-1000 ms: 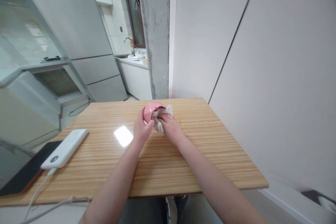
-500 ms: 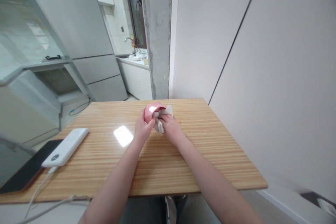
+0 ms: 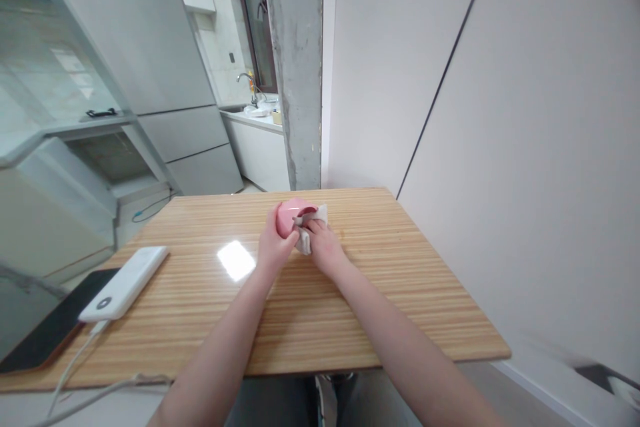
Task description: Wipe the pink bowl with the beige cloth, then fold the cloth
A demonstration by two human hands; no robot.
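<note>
Near the far edge of the table [image 3: 390,273], gripping the bowl [image 3: 289,215] in the left hand [image 3: 273,245], curled round its outside; holding the cloth [image 3: 304,243] at its tilted mouth with the right hand [image 3: 326,247], partly closed, with fingertips partly hidden. Compared with half a second ago, showing a slightly turned bowl and less cloth below: apparently still rubbing, perhaps against a different stretch of the mouth.

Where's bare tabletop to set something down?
Free: table between right forearm and right edge; strip between white device and left arm. Crowded: far middle, with left hand, right hand, pink bowl, white cloth; left edge, with black pad.
</note>
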